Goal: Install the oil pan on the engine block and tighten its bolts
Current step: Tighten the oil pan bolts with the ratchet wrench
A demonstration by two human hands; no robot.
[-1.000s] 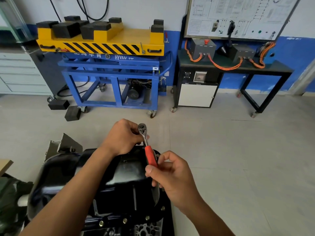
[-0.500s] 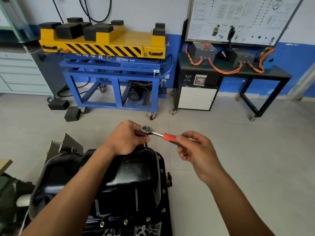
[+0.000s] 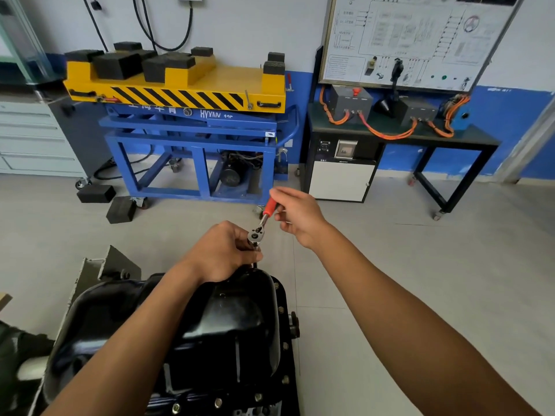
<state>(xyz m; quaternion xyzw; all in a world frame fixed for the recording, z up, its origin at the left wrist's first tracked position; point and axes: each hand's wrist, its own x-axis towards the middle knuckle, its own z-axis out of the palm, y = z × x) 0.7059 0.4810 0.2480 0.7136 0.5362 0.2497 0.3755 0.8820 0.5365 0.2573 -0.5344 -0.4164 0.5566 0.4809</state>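
Seen from the person's head looking down, a glossy black pressed-metal oil pan (image 3: 234, 319) sits bottom-up on the engine block (image 3: 255, 412), low and left of centre, and only a sliver of the block shows at the bottom edge. Small bolt heads (image 3: 281, 309) line the pan's right-hand flange and its near edge. At the pan's far rim the left hand (image 3: 223, 253) is curled round the chrome head of a red-handled ratchet wrench (image 3: 262, 223), its fingers wrapped about the part that reaches down to the rim; the bolt beneath is hidden by the hand. The right hand (image 3: 300, 217), forearm stretched out above the floor to the right of the pan, pinches the red grip between thumb and fingertips, with the handle slanting up and away to the right. Pale grey floor tiles (image 3: 420, 265) spread wide from the pan's right flange to the far wall. Across the floor beyond the hands stands a blue steel-framed lift cart with a yellow, black-striped top (image 3: 192, 136), and the wrench handle points toward its right front castor. Two black rubber blocks (image 3: 121, 209) lie on the floor by the cart's left corner. To the right of the cart a black-framed bench carrying grey boxes and orange cables (image 3: 450, 139) stands against the blue and white wall.
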